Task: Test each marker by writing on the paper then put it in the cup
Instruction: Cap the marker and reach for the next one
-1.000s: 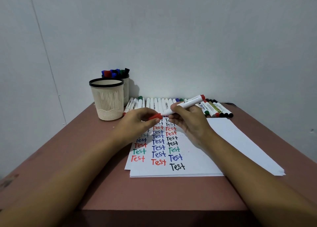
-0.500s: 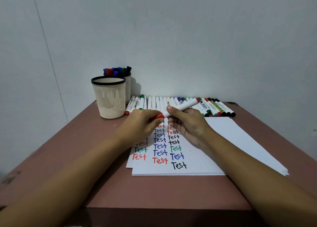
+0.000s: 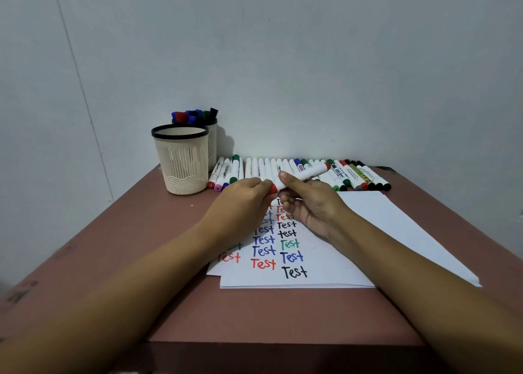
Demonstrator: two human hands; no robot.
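Observation:
A white marker with red ends point(image 3: 307, 175) lies nearly level between my two hands, above the top of the paper point(image 3: 365, 226). My right hand point(image 3: 310, 204) grips its white barrel from below. My left hand point(image 3: 244, 201) pinches the red cap point(image 3: 273, 189) at the marker's left end. The paper carries several rows of "Test" in red, blue, green and black. A cream mesh cup with a black rim point(image 3: 181, 161) stands at the back left; its inside is hidden from here.
Behind the mesh cup stands a second cup point(image 3: 212, 144) full of markers. A row of several markers point(image 3: 285, 170) lies along the wall at the table's back edge. The brown table point(image 3: 158, 232) ends in a front edge near me.
The marker has dropped from a steep tilt to nearly level, and my hands have drawn closer together; the red cap now sits against the barrel's left end.

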